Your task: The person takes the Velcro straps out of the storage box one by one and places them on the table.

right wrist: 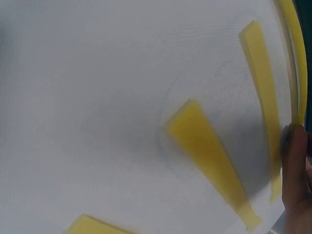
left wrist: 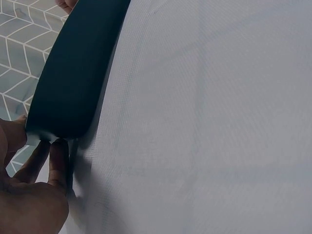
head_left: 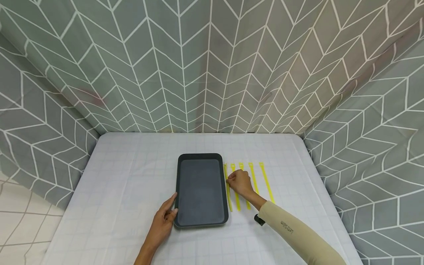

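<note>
A dark grey rectangular tray [head_left: 201, 193] lies on the white-covered table. At its left side my left hand [head_left: 163, 218] holds the rim, thumb and fingers at the edge; the left wrist view shows the fingertips against the tray's outer wall [left wrist: 73, 78]. Just beyond the opposite long side, my right hand [head_left: 241, 183] pinches the leftmost yellow cable tie [head_left: 228, 197]. That tie curves along the right border of the right wrist view, under a fingertip [right wrist: 295, 146]. Several more yellow cable ties [head_left: 267, 183] lie in a row to the right, some partly hidden beneath the hand and forearm.
The table [head_left: 126, 176] has a pale cloth with faint grid lines. Grey curtains [head_left: 195, 73] with white chevron lines hang behind it and at both sides. A small black device [head_left: 260, 220] sits at the right wrist, by the beige sleeve [head_left: 298, 232].
</note>
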The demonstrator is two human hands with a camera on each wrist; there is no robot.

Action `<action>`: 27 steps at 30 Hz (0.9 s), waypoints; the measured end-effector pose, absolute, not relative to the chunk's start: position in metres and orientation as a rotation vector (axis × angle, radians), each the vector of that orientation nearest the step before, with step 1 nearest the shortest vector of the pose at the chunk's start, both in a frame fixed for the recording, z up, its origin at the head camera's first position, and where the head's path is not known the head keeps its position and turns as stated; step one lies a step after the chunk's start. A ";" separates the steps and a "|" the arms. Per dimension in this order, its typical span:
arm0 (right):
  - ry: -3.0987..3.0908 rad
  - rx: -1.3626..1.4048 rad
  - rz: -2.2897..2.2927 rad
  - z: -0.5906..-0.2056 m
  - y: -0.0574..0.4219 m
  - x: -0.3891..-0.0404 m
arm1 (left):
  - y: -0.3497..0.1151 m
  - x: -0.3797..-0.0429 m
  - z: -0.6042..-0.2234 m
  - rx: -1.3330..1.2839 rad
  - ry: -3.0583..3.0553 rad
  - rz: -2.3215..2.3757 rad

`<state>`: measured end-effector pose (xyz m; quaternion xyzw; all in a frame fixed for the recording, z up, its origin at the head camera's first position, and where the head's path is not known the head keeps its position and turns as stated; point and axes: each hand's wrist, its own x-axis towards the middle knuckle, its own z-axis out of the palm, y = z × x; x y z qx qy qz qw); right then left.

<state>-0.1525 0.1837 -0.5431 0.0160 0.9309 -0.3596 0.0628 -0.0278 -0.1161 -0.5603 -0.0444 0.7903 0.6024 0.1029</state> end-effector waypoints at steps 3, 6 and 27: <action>2.841 0.052 -1.038 -0.543 0.185 -0.153 | -0.116 -0.029 -0.561 -0.128 2.338 1.765; 2.859 0.036 -1.008 -0.543 0.185 -0.153 | -0.115 -0.029 -0.560 -0.133 2.343 1.756; 3.198 -0.230 -0.799 -0.528 0.216 -0.141 | -0.134 -0.036 -0.550 0.051 2.771 1.511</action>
